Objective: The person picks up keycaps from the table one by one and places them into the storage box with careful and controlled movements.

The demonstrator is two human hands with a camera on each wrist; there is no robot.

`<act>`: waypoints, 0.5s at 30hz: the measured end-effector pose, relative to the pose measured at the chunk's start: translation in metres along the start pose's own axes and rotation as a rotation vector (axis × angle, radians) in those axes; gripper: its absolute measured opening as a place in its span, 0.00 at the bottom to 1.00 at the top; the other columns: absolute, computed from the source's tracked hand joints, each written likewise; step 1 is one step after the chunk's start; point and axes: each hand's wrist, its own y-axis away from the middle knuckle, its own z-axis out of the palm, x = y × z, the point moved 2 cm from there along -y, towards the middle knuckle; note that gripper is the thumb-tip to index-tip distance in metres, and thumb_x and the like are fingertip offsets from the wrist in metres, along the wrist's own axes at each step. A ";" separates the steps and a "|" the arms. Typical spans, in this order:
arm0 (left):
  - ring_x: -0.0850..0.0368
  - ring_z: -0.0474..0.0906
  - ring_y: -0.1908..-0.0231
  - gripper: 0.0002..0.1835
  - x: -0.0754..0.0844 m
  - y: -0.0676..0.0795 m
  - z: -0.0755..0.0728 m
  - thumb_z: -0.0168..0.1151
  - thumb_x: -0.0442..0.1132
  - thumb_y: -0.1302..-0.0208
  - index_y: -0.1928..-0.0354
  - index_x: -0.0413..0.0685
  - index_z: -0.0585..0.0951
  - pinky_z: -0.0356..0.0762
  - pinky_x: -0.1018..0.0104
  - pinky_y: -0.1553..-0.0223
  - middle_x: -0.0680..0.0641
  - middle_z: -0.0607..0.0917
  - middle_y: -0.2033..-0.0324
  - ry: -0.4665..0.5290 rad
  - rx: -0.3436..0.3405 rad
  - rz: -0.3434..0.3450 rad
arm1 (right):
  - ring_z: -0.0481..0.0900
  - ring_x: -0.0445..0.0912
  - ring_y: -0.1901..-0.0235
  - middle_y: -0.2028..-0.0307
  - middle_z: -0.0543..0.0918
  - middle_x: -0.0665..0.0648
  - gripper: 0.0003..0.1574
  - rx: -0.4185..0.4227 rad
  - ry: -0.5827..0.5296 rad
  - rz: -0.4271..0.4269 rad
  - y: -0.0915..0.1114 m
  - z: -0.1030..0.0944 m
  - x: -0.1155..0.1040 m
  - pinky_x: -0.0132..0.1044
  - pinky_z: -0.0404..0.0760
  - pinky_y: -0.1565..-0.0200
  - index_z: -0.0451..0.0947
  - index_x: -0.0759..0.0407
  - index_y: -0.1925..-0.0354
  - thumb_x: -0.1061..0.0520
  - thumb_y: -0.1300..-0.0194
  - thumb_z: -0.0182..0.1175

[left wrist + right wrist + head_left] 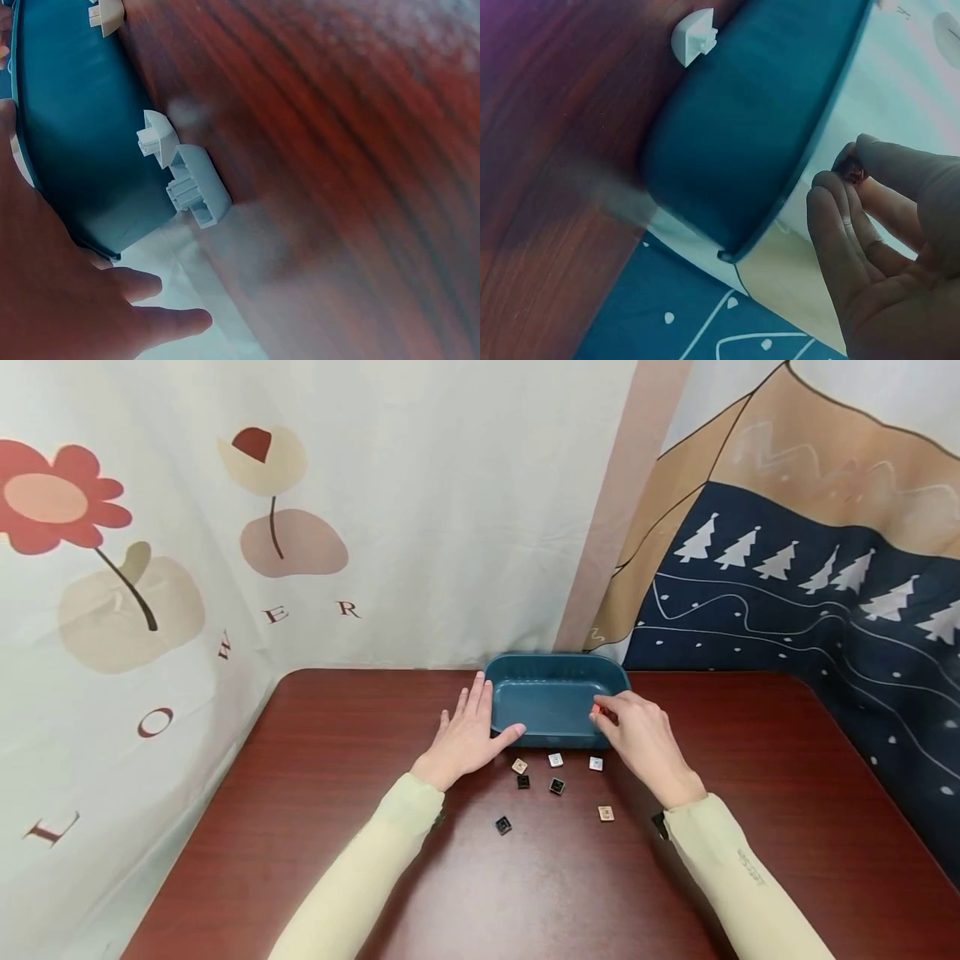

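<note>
Above the right end of a blue-green tray, my right hand pinches a small red keycap between thumb and fingertips. The right wrist view shows this keycap darker and partly covered by the fingers. My left hand lies at the tray's left end, its fingers straight and its thumb over the near rim. On the table before the tray are two white keycaps, a beige keycap and two black keycaps. The left wrist view shows a pale keycap with its stem exposed.
Nearer the front of the brown table lie another black keycap and another beige keycap. A printed curtain hangs right behind the table's back edge, close to the tray.
</note>
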 end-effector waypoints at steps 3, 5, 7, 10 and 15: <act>0.40 0.39 0.19 0.58 0.001 -0.001 0.000 0.44 0.78 0.31 0.16 0.45 0.41 0.46 0.32 0.26 0.48 0.34 0.17 0.003 0.003 0.003 | 0.85 0.58 0.60 0.57 0.87 0.66 0.18 -0.015 0.012 0.000 -0.007 0.005 0.001 0.54 0.86 0.57 0.86 0.69 0.47 0.60 0.32 0.70; 0.40 0.39 0.19 0.58 0.002 -0.001 0.000 0.43 0.78 0.31 0.16 0.45 0.41 0.47 0.32 0.26 0.48 0.34 0.17 -0.002 0.006 0.002 | 0.84 0.56 0.60 0.59 0.86 0.64 0.15 -0.029 0.013 0.010 -0.012 0.009 0.001 0.54 0.86 0.57 0.87 0.68 0.50 0.60 0.32 0.70; 0.40 0.40 0.19 0.57 0.002 -0.001 0.000 0.43 0.78 0.31 0.16 0.45 0.41 0.47 0.32 0.26 0.48 0.35 0.17 -0.004 0.008 -0.001 | 0.83 0.55 0.61 0.61 0.86 0.63 0.12 -0.045 0.019 0.017 -0.016 0.013 0.001 0.53 0.85 0.57 0.87 0.66 0.53 0.60 0.32 0.70; 0.40 0.40 0.19 0.57 0.002 -0.001 -0.001 0.43 0.78 0.30 0.16 0.45 0.40 0.47 0.32 0.26 0.49 0.34 0.17 -0.008 0.004 -0.003 | 0.83 0.55 0.62 0.62 0.86 0.62 0.09 -0.074 0.031 0.029 -0.021 0.017 0.001 0.53 0.85 0.58 0.88 0.65 0.56 0.59 0.32 0.70; 0.40 0.39 0.19 0.58 0.002 0.000 0.000 0.44 0.78 0.31 0.16 0.45 0.41 0.47 0.32 0.26 0.50 0.32 0.17 -0.004 -0.002 -0.007 | 0.83 0.55 0.60 0.62 0.87 0.62 0.10 -0.137 0.045 0.057 -0.028 0.022 0.001 0.53 0.85 0.57 0.89 0.66 0.55 0.60 0.31 0.69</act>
